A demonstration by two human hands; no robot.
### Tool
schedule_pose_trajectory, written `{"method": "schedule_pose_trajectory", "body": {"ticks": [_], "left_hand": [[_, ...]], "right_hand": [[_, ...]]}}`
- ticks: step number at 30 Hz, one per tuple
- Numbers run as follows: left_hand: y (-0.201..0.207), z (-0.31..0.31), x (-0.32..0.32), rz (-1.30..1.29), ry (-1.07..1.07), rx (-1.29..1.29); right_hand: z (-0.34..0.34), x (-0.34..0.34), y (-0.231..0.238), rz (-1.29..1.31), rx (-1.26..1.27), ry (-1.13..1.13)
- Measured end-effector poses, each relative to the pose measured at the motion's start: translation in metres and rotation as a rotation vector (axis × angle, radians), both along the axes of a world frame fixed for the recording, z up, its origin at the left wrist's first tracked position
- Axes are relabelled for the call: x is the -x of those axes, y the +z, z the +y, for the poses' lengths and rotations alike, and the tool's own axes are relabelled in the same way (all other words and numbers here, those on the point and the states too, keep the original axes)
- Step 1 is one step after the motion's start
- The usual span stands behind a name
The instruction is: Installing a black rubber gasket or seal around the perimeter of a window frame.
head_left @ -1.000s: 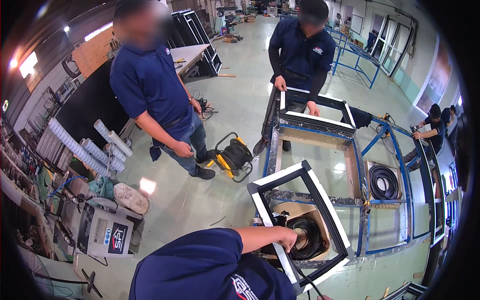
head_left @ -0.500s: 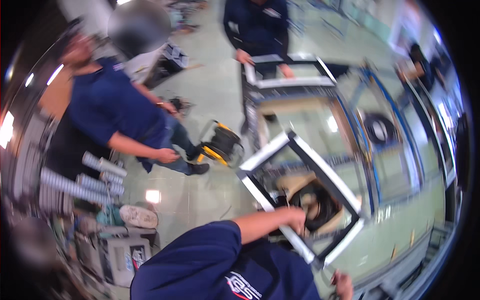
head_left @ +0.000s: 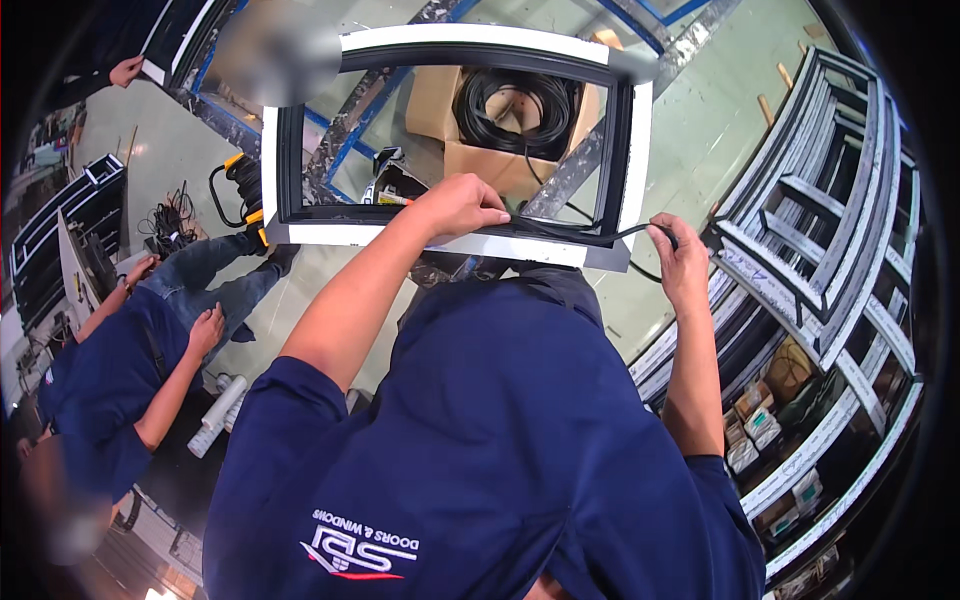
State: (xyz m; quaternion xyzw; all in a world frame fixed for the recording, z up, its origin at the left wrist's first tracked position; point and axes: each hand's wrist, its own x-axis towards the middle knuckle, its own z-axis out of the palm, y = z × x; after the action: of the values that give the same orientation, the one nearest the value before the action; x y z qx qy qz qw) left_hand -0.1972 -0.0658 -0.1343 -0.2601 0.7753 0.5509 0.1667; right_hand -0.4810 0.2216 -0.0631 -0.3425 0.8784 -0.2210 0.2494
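Observation:
A rectangular white-and-black window frame lies in front of me. My left hand bends over its near rail, with fingers curled and thumb pressed on a black rubber strip. The strip runs along the rail to the right and past the frame's corner. Beyond that corner, my right hand pinches the strip between thumb and fingers. Through the frame's opening I see an open cardboard box holding a coil of black rubber strip; one length trails from it toward the near rail.
Stacked white-and-black frames lean at the right. A co-worker stands at the left, near a black-and-yellow reel. Another person's hand touches a frame at the upper left. Blue-edged supports lie beneath my frame.
My view has swung, so the frame now lies straight before me. My right hand has risen from below the frame to beside its near right corner. The strip now shows stretched between both hands.

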Motion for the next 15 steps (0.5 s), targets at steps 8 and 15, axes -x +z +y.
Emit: {"method": "schedule_pose_trajectory", "body": {"ticks": [8, 15], "left_hand": [[-0.007, 0.005, 0.015, -0.106, -0.048, 0.114], [-0.006, 0.006, 0.017, -0.074, -0.070, 0.100]], "right_hand": [[-0.009, -0.010, 0.022, -0.045, 0.039, 0.138], [-0.019, -0.024, 0.007, -0.007, 0.103, 0.360]]}}
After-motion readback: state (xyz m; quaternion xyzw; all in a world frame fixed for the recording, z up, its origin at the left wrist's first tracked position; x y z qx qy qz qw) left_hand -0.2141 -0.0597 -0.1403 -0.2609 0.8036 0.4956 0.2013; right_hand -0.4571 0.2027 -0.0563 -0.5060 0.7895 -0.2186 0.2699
